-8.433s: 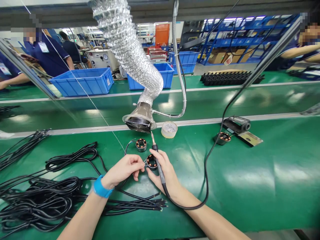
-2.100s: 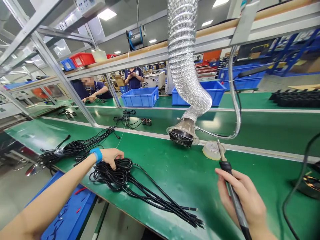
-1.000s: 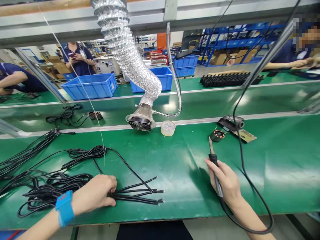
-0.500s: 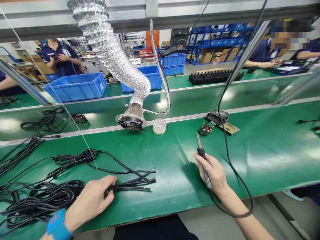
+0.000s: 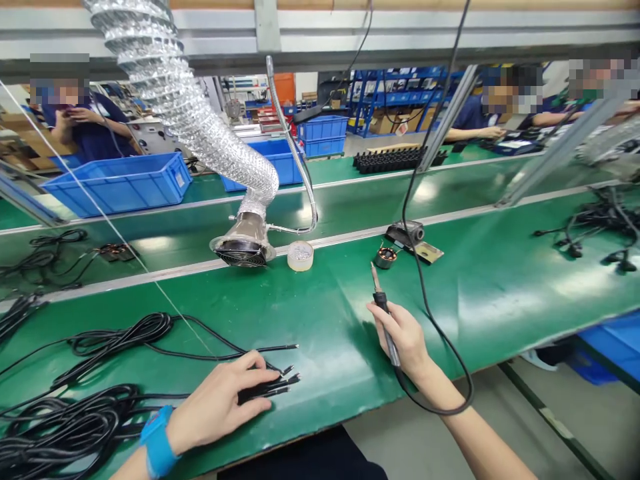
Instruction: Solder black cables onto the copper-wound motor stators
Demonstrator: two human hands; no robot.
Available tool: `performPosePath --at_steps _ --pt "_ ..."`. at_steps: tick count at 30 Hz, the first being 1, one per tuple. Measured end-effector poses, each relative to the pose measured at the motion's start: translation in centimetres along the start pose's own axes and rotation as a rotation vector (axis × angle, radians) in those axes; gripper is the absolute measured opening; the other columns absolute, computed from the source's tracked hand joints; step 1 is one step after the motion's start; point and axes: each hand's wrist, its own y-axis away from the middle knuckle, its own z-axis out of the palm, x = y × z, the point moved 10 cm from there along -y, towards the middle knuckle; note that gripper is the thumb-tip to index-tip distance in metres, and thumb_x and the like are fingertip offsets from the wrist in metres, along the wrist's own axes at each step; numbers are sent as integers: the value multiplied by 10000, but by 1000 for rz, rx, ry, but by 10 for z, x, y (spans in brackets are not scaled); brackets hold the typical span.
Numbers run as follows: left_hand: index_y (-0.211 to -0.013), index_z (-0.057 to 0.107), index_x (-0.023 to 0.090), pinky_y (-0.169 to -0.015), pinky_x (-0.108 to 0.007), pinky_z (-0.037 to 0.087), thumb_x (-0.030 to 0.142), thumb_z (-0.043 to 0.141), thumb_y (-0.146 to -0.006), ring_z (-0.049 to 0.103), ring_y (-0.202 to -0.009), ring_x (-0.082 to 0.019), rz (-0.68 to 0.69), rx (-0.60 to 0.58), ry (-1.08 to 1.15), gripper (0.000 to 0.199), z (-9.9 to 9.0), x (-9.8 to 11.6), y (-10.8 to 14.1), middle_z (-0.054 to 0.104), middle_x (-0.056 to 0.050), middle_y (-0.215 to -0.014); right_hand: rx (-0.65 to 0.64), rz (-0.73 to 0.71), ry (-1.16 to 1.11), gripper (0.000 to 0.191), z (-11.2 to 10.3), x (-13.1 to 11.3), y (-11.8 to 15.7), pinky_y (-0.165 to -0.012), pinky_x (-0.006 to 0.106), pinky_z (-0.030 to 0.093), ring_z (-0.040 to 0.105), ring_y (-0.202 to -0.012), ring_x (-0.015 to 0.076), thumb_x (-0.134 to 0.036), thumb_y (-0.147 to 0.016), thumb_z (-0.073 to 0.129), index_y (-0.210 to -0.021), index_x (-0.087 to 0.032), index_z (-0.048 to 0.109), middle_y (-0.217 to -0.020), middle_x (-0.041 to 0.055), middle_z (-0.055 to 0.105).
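Saw coiled black rubbery cables (image 5: 103,427) at left on the green tabletop (image 5: 320,313), likely limp, light, best gripped behind the tips, under the spread left hand (image 5: 215,407). Noted a round whitish tub (image 5: 300,257), then a slim black-and-grey soldering iron (image 5: 380,300), probably hot-tipped, pinched in the right hand (image 5: 407,340), trailing a thin black cord (image 5: 472,390), a likely snag.

Blk cables (image 5: 107,408), blk/gry soldering iron (image 5: 381,301), grn tabletop (image 5: 325,327), blu wristband (image 5: 160,445), slvr ribbed duct (image 5: 195,120).
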Motion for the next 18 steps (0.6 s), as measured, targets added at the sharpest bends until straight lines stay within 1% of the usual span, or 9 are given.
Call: performPosePath --at_steps 3,6,8,10,11,14,15,16,18 --pt "-1153 654 283 -656 -202 473 300 547 -926 597 -742 -132 -22 94 39 251 -12 -9 -6 621 -23 -963 3 6 24 419 -5 5 0 -727 341 511 611 -864 218 -39 -875 509 -1263 -187 567 -996 125 630" --pt "-1121 651 272 -710 -208 493 289 524 -931 615 -780 -138 20 132 -17 229 -13 -19 -9 611 -39 -1017 -22 7 59 425 -10 15 0 -720 341 507 599 -842 212 -45 -874 506 -1268 -197 560 -975 114 621" --pt "-1022 665 263 -742 -203 494 303 485 -951 628 -775 -131 54 134 -80 198 -9 -24 -13 605 -36 -1017 -39 34 97 407 -13 29 -2 -723 340 508 597 -842 210 -53 -882 486 -1257 -190 566 -984 116 620" --pt "-936 661 256 -703 -184 488 336 443 -973 628 -725 -118 66 172 -118 235 -9 -29 -19 607 -28 -986 -49 82 144 395 -15 47 -5 -748 344 510 600 -878 214 -57 -895 458 -1251 -185 570 -1030 126 618" --pt "-924 658 256 -697 -179 488 357 438 -975 632 -729 -120 69 208 -123 248 -11 -31 -24 612 -26 -981 -54 108 165 395 -15 57 -8 -769 348 510 599 -908 217 -58 -901 446 -1255 -185 569 -1066 133 613" --pt "-950 666 263 -746 -190 494 426 472 -955 647 -835 -151 58 336 -110 253 -25 -34 -42 628 -30 -987 -89 166 195 410 -10 83 -23 -848 361 499 576 -1026 233 -58 -910 435 -1281 -188 553 -1182 149 583" --pt "-937 672 261 -750 -199 498 442 483 -946 646 -848 -159 45 349 -105 262 -27 -36 -50 632 -30 -973 -105 183 195 419 -6 91 -29 -868 363 493 567 -1049 236 -56 -910 434 -1291 -190 547 -1196 149 577" --pt "-912 679 257 -739 -207 502 455 492 -937 645 -835 -163 29 336 -99 273 -26 -38 -58 635 -29 -950 -121 201 191 427 -1 98 -36 -877 364 488 561 -1053 237 -54 -908 432 -1296 -194 544 -1191 144 578" --pt "-885 692 251 -678 -221 514 476 515 -916 639 -750 -160 -11 275 -81 289 -21 -45 -71 640 -28 -910 -147 236 177 428 10 110 -48 -873 367 483 562 -1014 235 -53 -901 436 -1286 -200 553 -1132 130 591"
